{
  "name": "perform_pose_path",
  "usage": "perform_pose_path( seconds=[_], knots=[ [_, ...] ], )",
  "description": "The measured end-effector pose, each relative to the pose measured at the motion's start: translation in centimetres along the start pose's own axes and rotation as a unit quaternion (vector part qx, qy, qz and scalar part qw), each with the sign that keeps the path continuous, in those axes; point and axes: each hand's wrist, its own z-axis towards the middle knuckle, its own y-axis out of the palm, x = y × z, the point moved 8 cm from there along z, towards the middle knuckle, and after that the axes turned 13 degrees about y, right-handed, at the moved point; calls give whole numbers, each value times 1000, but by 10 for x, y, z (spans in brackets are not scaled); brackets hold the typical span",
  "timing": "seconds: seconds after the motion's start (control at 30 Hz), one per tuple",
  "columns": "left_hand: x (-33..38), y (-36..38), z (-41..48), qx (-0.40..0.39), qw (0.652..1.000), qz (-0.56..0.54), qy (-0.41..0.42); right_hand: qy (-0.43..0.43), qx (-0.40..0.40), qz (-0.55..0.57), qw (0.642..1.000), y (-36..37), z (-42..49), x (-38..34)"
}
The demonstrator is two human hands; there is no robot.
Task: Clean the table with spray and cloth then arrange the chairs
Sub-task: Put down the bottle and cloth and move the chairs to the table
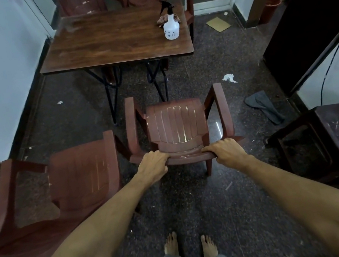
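Observation:
A brown plastic armchair [177,127] stands in front of me, facing the wooden table [108,41]. My left hand [153,165] grips the left part of its backrest top. My right hand [224,151] grips the right part of the same top edge. On the table's right side stands a white spray bottle [171,27] with a black trigger, and a crumpled brown cloth [164,19] lies just behind it. A second brown chair [77,178] stands close at my left. Two more chairs [82,1] stand behind the table's far edge.
A dark plastic stool [333,140] stands at my right. Paper scraps [229,78], a grey rag [262,105] and a cardboard piece [218,24] lie on the speckled floor. A white wall runs along the left, a dark door along the right. My bare feet [190,249] are below.

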Motion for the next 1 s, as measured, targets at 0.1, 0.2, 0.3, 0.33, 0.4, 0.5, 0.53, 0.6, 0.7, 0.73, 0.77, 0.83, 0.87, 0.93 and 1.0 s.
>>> perform_pose_path(
  seconds=[0.1, 0.2, 0.3, 0.33, 0.4, 0.5, 0.53, 0.6, 0.7, 0.73, 0.77, 0.83, 0.87, 0.93, 1.0],
  knots=[
    [0, 0, -1, -7, 1000, -2, -2, -3, -8, -2, 1000, 1, 0, 0],
    [0, 1, -1, -12, 1000, -10, 5, -4, -28, -3, 1000, 5, 2, 1],
    [-1, -2, -4, -6, 999, -30, 20, -3, -72, 23, 997, 8, 2, 0],
    [-2, -5, -7, 0, 999, -42, 26, -4, -86, 44, 995, 7, 1, -3],
    [-5, -11, -18, 9, 998, -54, 33, -14, -89, 84, 992, -3, -2, -14],
    [-18, -29, -46, 29, 997, -63, 19, -24, -58, 112, 992, -22, -4, -42],
    [-24, -37, -58, 39, 997, -68, 13, -27, -47, 117, 992, -30, -4, -55],
    [-39, -53, -87, 60, 995, -77, 3, -38, -30, 123, 991, -43, -3, -84],
    [-69, -71, -139, 74, 994, -81, -23, -65, -16, 139, 988, -57, -5, -139],
    [-82, -71, -160, 74, 993, -83, -33, -75, -14, 144, 987, -60, -7, -162],
    [-94, -72, -178, 73, 993, -84, -42, -83, -12, 149, 985, -61, -9, -183],
    [-127, -63, -218, 65, 992, -89, -57, -97, -11, 152, 984, -61, -15, -234],
    [-145, -56, -239, 58, 992, -95, -61, -103, -14, 151, 983, -58, -17, -262],
    [-178, -42, -276, 44, 991, -109, -66, -114, -25, 145, 983, -49, -21, -314],
    [-215, -21, -318, 28, 989, -131, -67, -115, -37, 144, 982, -34, -25, -374]
  ],
)
